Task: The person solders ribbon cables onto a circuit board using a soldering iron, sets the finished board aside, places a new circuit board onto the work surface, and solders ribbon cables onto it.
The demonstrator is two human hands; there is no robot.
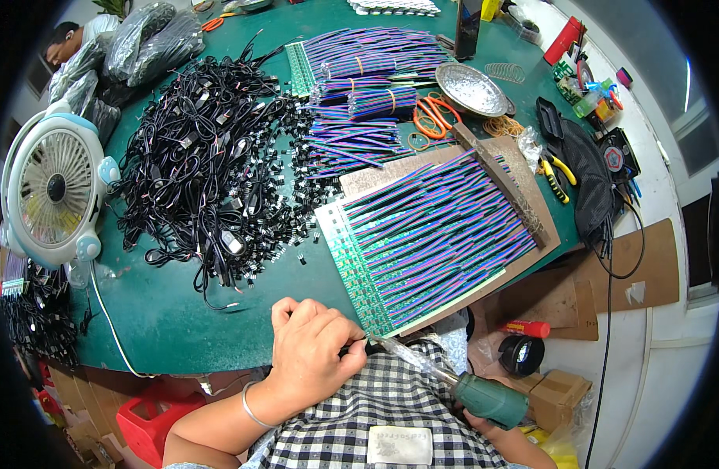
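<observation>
The left hand point(316, 348) is at the near edge of the green table point(180, 328), just beside the near corner of the green circuit panel point(358, 273). Its grip is narrow, with the thumb pressed toward the bent forefinger; I cannot tell if some small part is between them. The right hand point(477, 423), mostly hidden, holds the green handle of a soldering tool point(491, 400), and the tip of this tool points left, close to the left fingertips and to the same panel corner. Whether the tip touches, I cannot tell. From the panel, many coloured wires point(445, 234) run to the right over a brown board point(549, 215), and a long bar point(502, 187) lies across them near their right ends. On the far side are banded wire bundles point(379, 102), orange scissors point(432, 117) and a metal dish point(473, 90). To the left lies a big heap of black cables point(211, 148), beside a white fan point(55, 187).
</observation>
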